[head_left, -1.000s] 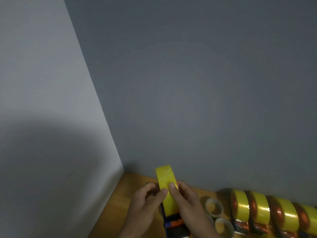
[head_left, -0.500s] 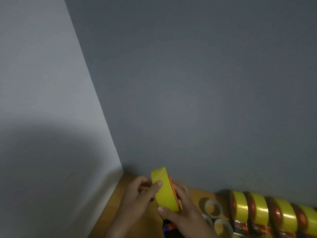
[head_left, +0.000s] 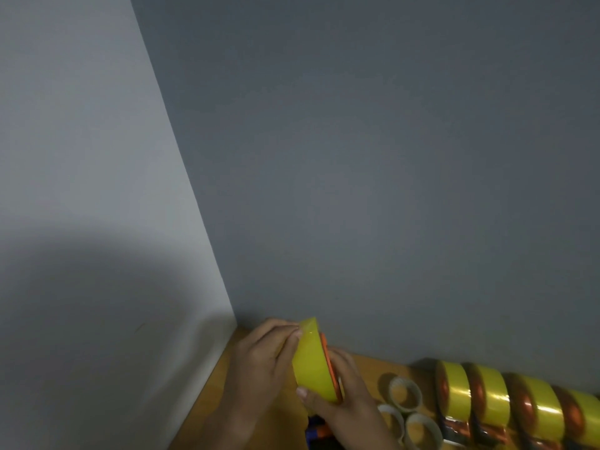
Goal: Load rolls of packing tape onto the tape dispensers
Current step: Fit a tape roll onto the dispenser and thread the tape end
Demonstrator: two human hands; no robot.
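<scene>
I hold the tape roll above the counter, seated against the dispenser. L hand pinches its top edge; R hand grips underneath. Roll seems light, stiff, slick; grip by rims, not film.

Both hands meet low in the frame, just left of centre. The left hand reaches up from below, its fingertips pinching the tape roll. The right hand cups it, thumb on the lower edge.
</scene>
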